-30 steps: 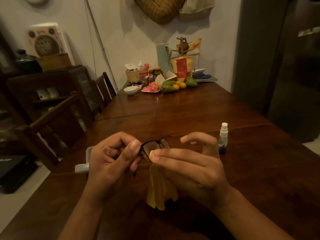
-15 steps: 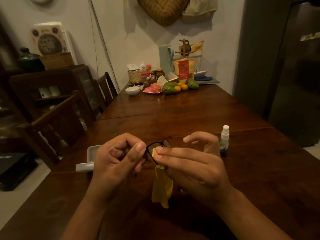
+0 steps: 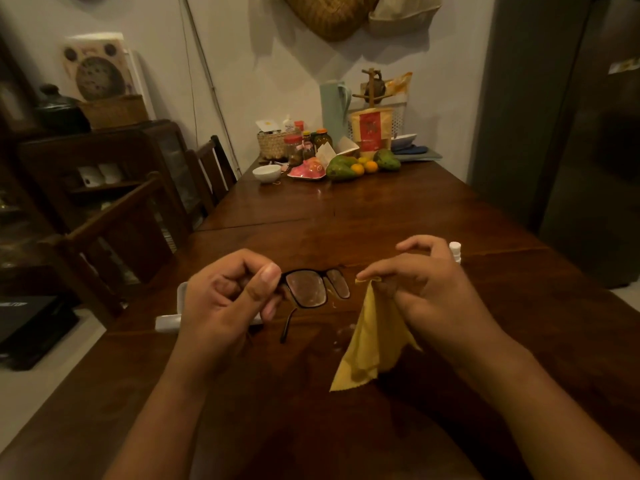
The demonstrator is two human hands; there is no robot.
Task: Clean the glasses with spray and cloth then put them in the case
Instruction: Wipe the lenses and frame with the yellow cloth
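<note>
My left hand (image 3: 230, 296) pinches the left end of the black-framed glasses (image 3: 308, 287) and holds them above the wooden table (image 3: 346, 220), lenses facing me, one temple arm hanging down. My right hand (image 3: 433, 289) pinches the top of a yellow cloth (image 3: 372, 344), which hangs down just right of the glasses and does not touch them. The white open case (image 3: 169, 318) lies on the table behind my left hand, mostly hidden. Only the white cap of the spray bottle (image 3: 455, 249) shows behind my right hand.
At the table's far end stand a white bowl (image 3: 266, 172), a pink dish (image 3: 307, 169), green and orange fruit (image 3: 346, 166), jars, a basket and a pale jug (image 3: 334, 105). Wooden chairs (image 3: 131, 223) line the left side. A dark fridge (image 3: 588, 140) stands right.
My right hand has pulled the cloth off the lens and moved right, leaving both lenses uncovered. My left hand keeps its hold on the frame.
</note>
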